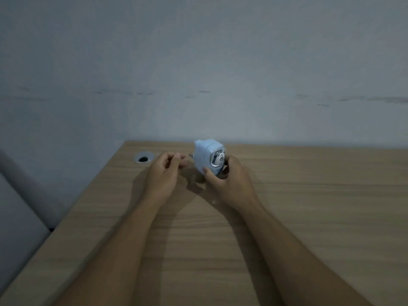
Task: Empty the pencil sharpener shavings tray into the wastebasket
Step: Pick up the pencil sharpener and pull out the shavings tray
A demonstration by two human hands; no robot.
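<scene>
A light blue pencil sharpener (206,155) with a small bear face on its front panel is held just above the far middle of the wooden desk (309,217). My right hand (227,182) grips its lower part, thumb on the left side and fingers on the right. Just to its left, my left hand (164,171) has its fingertips pinched at the crank handle (190,156) that sticks out of the sharpener's side. The shavings tray is hidden behind my right fingers. No wastebasket is in view.
A round metal cable grommet (143,157) is set into the desk at the far left. The desk's left edge runs diagonally, with a grey floor and a pale bar (26,184) beyond it. A blank grey wall stands behind the desk.
</scene>
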